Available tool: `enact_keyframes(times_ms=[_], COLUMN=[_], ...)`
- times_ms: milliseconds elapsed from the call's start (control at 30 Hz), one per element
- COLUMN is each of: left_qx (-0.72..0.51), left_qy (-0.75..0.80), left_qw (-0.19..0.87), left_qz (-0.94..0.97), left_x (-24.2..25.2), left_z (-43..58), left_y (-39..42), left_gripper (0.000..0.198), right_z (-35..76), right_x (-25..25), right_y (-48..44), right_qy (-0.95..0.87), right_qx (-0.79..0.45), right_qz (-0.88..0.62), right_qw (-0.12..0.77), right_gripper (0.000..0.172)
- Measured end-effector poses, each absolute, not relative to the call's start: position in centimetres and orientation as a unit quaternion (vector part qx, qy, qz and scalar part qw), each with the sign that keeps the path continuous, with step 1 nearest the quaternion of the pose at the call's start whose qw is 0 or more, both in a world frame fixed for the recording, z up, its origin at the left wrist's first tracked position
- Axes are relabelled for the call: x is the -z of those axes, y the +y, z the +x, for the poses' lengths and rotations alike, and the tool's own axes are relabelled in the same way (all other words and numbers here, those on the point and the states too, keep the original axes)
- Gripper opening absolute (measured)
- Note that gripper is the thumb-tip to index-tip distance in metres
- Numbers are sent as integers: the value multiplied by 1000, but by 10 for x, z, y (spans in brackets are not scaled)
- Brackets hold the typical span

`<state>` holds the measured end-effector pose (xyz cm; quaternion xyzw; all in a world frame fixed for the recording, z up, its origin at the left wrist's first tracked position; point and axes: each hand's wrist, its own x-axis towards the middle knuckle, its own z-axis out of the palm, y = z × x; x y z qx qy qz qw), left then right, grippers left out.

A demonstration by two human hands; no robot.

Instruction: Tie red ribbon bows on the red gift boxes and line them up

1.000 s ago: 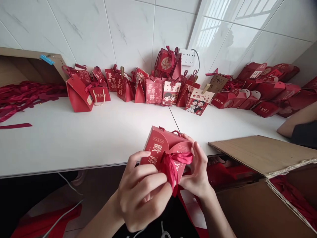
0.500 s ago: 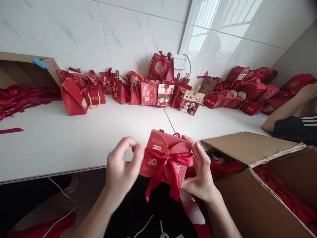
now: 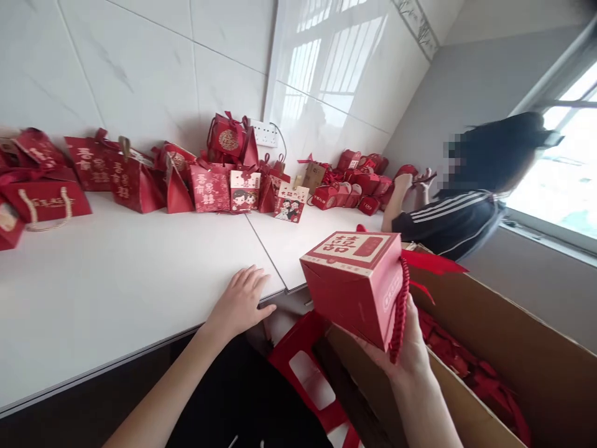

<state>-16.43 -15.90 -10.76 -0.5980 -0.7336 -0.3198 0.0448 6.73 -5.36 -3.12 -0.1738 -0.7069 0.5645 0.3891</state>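
Observation:
My right hand [image 3: 410, 348] holds up a red gift box [image 3: 345, 298] from below and behind, over the edge of the large cardboard box. The gift box is tilted, with a cream panel with gold and red characters on top and a twisted red cord on its right side. Flat on the front edge of the white table [image 3: 140, 267] lies my left hand [image 3: 242, 298], fingers spread, holding nothing.
Red gift bags [image 3: 209, 186] line the wall, with more red boxes [image 3: 368, 180] in the far corner. A large cardboard box [image 3: 504, 317] of red items stands at right. Beyond it sits another person [image 3: 452, 218]. A red stool [image 3: 303, 361] is below.
The view has turned right. The ribbon-tied face no longer shows; the box in my right hand has moved right and up. My left hand has come down onto the table.

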Motion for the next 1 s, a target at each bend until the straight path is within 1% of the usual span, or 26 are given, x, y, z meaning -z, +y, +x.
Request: enact_keyframes(times_ms=[67, 133, 167, 233, 267, 333, 400, 467, 633, 733, 833, 900, 1000], left_qx=[350, 424, 468, 550, 585, 617, 609, 589, 534, 492, 497, 508, 524], left_qy=[-731, -727, -723, -698, -674, -637, -629, -638, -642, -651, -657, -659, -655], left_qw=[1, -56, -76, -77, -65, -48, -43, -31, 50, 79, 86, 85, 92], left_qz=[-586, -537, -502, -452, -446, -459, -481, -495, -548, -573, -560, -549, -536], left_x=[104, 89, 79, 58, 49, 34, 26, 23, 19, 17, 17, 17, 18], left_z=[-165, -161, -157, -149, -144, -137, -133, -131, -132, -131, -127, -123, -119], left_y=[-159, -166, -173, -188, -195, -207, -215, -220, -231, -241, -251, -256, -261], left_gripper=[29, 26, 28, 30, 30, 27, 23, 20, 25, 20, 10, 6, 8], right_z=[70, 69, 68, 62, 58, 49, 41, 35, 29, 27, 27, 29, 30], right_x=[33, 40, 44, 51, 53, 56, 56, 55, 53, 56, 63, 69, 81], right_y=[-58, -64, -67, -72, -75, -78, -80, -82, -85, -87, -86, -81, -69], right_qy=[-701, -724, -745, -795, -816, -842, -854, -858, -866, -865, -859, -864, -883], right_qx=[-564, -526, -492, -397, -351, -286, -270, -280, -292, -298, -307, -311, -308], right_qz=[-180, -173, -172, -164, -155, -126, -92, -73, -42, -31, -21, -11, -10], right_qw=[398, 410, 415, 429, 434, 440, 435, 424, 403, 402, 409, 396, 354], right_gripper=[62, 58, 64, 81, 85, 86, 86, 87, 87, 86, 82, 81, 81])
